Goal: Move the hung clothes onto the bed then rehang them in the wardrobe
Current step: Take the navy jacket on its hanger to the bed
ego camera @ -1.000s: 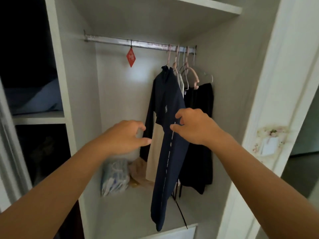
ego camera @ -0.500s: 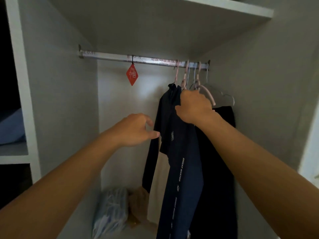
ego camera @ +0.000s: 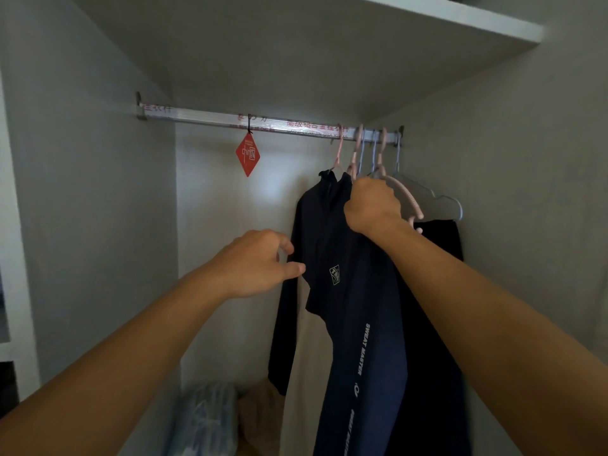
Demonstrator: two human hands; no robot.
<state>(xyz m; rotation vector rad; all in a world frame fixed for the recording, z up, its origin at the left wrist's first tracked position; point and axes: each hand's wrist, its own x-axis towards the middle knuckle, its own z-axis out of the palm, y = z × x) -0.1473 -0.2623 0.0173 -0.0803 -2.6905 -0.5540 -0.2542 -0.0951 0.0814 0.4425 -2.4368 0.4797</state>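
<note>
Several garments hang at the right end of the wardrobe rail point(ego camera: 204, 116). A navy jacket point(ego camera: 355, 304) with white lettering hangs in front, a beige piece point(ego camera: 306, 366) behind it and a black garment point(ego camera: 441, 291) to its right. My right hand point(ego camera: 371, 205) grips the top of the navy jacket's pink hanger point(ego camera: 357, 153) just under the hook. A second pink hanger point(ego camera: 408, 199) curves out beside that hand. My left hand point(ego camera: 260, 261) hovers by the jacket's left shoulder, fingers loosely curled, holding nothing.
A red diamond tag point(ego camera: 247, 154) dangles from the rail's middle. An empty grey hanger point(ego camera: 441, 202) hangs at the far right. A plastic-wrapped bundle point(ego camera: 204, 419) and a tan item point(ego camera: 260, 413) lie on the wardrobe floor. A shelf point(ego camera: 460, 21) sits overhead.
My right hand has risen from the jacket's chest to the hanger top under the rail. The left hand has moved up and closer to the jacket's shoulder. The view has tilted up.
</note>
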